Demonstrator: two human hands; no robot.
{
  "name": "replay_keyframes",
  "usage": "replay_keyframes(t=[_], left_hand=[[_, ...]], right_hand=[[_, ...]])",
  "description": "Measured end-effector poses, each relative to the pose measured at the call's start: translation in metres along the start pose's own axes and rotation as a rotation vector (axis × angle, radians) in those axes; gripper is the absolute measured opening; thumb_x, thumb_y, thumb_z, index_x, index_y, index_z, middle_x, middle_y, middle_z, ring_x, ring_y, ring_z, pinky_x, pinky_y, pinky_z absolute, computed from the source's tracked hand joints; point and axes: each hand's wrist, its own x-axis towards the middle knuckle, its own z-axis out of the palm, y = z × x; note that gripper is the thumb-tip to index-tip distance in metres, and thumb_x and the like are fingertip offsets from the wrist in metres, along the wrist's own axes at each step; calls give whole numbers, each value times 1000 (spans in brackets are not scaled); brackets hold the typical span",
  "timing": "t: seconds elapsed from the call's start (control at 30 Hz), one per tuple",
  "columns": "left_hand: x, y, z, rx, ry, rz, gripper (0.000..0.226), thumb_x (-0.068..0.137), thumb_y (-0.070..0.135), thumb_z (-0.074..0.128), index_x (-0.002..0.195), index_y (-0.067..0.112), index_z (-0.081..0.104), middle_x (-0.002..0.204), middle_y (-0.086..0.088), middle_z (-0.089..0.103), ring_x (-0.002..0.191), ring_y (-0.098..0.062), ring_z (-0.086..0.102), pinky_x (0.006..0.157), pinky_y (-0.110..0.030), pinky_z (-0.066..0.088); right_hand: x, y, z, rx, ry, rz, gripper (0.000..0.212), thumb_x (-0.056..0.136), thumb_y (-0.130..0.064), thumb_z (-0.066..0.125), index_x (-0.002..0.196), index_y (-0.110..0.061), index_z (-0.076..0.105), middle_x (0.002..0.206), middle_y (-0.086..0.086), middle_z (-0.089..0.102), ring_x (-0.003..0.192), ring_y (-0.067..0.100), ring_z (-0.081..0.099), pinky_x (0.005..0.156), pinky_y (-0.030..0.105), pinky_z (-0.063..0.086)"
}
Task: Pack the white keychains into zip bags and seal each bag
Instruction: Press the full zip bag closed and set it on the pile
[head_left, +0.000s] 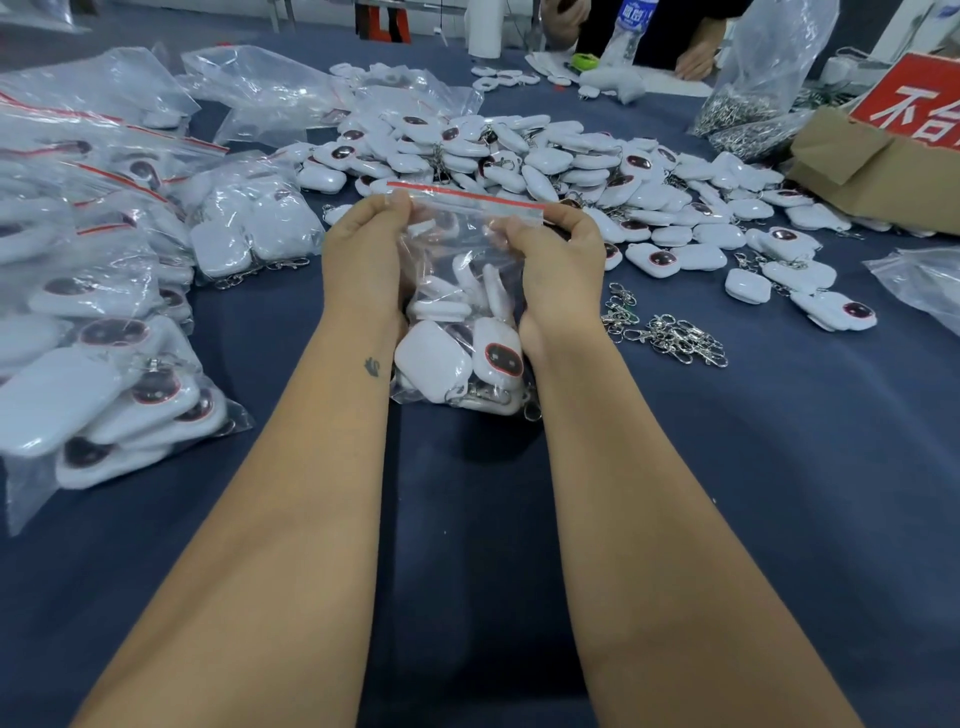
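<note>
While both hands held it up near the middle of the table, a clear zip bag (462, 306) hung above the dark blue cloth (467, 519), filled with white keychains (493, 353). The left hand (363, 244) pinched the left end of the bag's red-lined zip strip (467, 200) between thumb and fingers; the right hand (558, 249) pinched the strip toward its right end. Whether the strip was already pressed closed could not be told.

To seal it well, the two sides of the strip would probably need lining up first, then pressing together from one end across to the other — with the keychains kept low in the bag so none caught in the seam.

The bag's long axis ran from the near edge of the table toward the far edge. Its mouth pointed away from the person, toward a loose heap of keychains (545, 156) spread over the far half; its heavy bottom sagged toward the near edge.

Filled bags (104, 312) were piled along the left edge, and a small cluster of metal clips (670, 338) lay to the right of the hands — apart from them.
</note>
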Motion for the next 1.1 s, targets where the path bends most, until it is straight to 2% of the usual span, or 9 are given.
replay_keyframes(t=[0.17, 0.23, 0.33, 0.43, 0.57, 0.7, 0.9, 1.03, 1.1], left_hand=[[2, 2, 2, -38, -24, -76, 19, 91, 17, 69, 75, 8, 65, 67, -2, 69, 60, -16, 63, 64, -31, 58], [1, 2, 1, 42, -71, -89, 16, 85, 17, 75, 76, 8, 66, 63, 0, 69, 56, -14, 65, 59, -26, 56], [-2, -2, 0, 82, -118, -91, 15, 82, 14, 78, 68, 12, 72, 69, -5, 72, 63, -19, 68, 67, -33, 58], [-1, -3, 0, 118, -96, -38, 19, 84, 12, 76, 64, 13, 74, 72, -7, 73, 72, -24, 69, 78, -40, 60], [-2, -2, 1, 133, -114, 7, 12, 86, 11, 74, 75, 10, 70, 66, 1, 73, 66, -14, 68, 72, -32, 60], [-5, -2, 2, 122, -159, 14, 8, 86, 11, 73, 79, 8, 70, 69, 0, 74, 65, -13, 69, 63, -25, 58], [-4, -3, 1, 112, -151, 15, 11, 85, 16, 75, 79, 9, 71, 67, -1, 72, 64, -15, 67, 66, -29, 58], [-4, -3, 2, 118, -149, 25, 12, 85, 15, 76, 88, 4, 73, 88, -15, 75, 85, -33, 72, 80, -42, 60], [-4, -3, 2, 102, -152, 20, 11, 85, 14, 75, 89, 3, 73, 91, -17, 75, 85, -34, 72, 79, -43, 60]], right_hand=[[2, 0, -1, 25, 17, 8, 27, 80, 5, 66, 100, -10, 57, 108, 27, 69, 79, 25, 64, 77, 38, 56], [2, 0, -1, 14, -8, 32, 24, 81, 3, 68, 100, -8, 60, 103, 23, 71, 82, 26, 66, 85, 45, 57], [1, 0, 1, 4, -68, 63, 11, 85, 0, 66, 84, -10, 62, 85, 14, 70, 81, 28, 66, 89, 52, 56], [1, 0, 0, 7, -78, 60, 16, 94, -10, 62, 78, -10, 63, 74, 6, 68, 71, 20, 67, 78, 40, 57], [-1, 1, 0, -64, -27, -2, 28, 99, -17, 57, 74, -14, 69, 76, 7, 68, 76, 24, 61, 86, 48, 56], [-1, 2, -2, -105, -13, -62, 33, 100, -17, 56, 69, -10, 67, 73, 6, 70, 72, 24, 62, 80, 44, 56], [1, -1, -2, -72, -117, 63, 28, 97, -17, 60, 70, -13, 67, 68, 2, 69, 62, 18, 62, 56, 26, 53], [0, 1, -2, -132, -92, 4, 36, 96, -14, 62, 60, -13, 62, 56, -2, 63, 52, 15, 56, 57, 27, 51], [-1, -1, -3, -146, -85, -6, 33, 95, -14, 63, 62, -11, 62, 56, -1, 63, 54, 15, 55, 57, 27, 51]])
